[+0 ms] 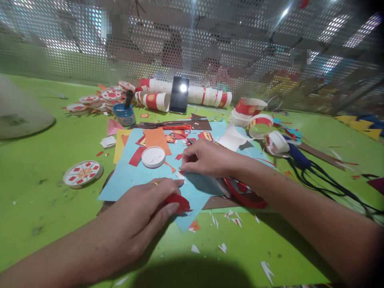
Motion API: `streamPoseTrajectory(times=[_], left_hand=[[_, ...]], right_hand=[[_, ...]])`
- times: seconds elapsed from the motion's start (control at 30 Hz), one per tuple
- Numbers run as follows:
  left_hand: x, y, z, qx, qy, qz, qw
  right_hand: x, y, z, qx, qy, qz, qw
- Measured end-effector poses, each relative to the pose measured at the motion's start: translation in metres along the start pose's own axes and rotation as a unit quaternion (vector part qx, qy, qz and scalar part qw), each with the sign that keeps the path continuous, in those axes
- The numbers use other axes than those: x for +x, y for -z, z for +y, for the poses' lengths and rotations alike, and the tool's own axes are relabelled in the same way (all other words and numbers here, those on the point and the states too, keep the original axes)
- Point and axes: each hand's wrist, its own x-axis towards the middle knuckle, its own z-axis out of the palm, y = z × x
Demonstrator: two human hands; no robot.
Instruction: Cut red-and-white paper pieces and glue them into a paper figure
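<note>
My left hand [150, 204] is closed on a piece of red paper [180, 203], its thumb below and fingers above, over the near edge of a light blue sheet [120, 186]. Just beyond it, my right hand [205, 158] is closed in a pinch above the sheet. A small white scrap [180, 175] shows at its fingertips; whether they grip it is unclear. A round white lid [153, 157] lies on the sheet between the hands and an orange paper piece [156, 140]. Red-handled scissors [246, 204] lie partly hidden under my right forearm.
A decorated round lid [83, 174] lies at left. Behind stand a blue glue bottle [124, 115], stacked lids [111, 95], a phone [179, 95] and paper cups [156, 102]. Cut cup rings [261, 126] and a blue-handled tool with a black cord [300, 157] are at right.
</note>
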Motion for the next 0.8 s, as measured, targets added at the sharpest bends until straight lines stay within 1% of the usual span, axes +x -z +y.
streamPoseTrajectory(times=[0.2,0.37,0.5,0.67,0.8], left_hand=[[-0.0011,-0.0016,-0.0028,0.001,-0.005,0.014,1.0],[0.0005,-0.0007,-0.0064,0.022,-0.021,-0.012,0.999],[0.0011,-0.0001,-0.0044,0.027,-0.01,-0.012,1.0],[0.0003,-0.0014,-0.0006,0.006,0.01,0.008,1.0],[0.0008,-0.0014,0.0011,-0.002,0.014,0.007,1.0]], right_hand=[[0.0007,-0.0015,0.0037,0.01,0.008,0.0,1.0],[-0.0009,0.0011,-0.0026,0.001,0.004,-0.004,1.0],[-0.0007,-0.0003,-0.0048,-0.016,0.005,0.0,1.0],[-0.0012,-0.006,-0.0011,-0.037,0.02,0.018,0.999],[-0.0019,-0.0072,0.0006,-0.047,0.027,0.027,0.998]])
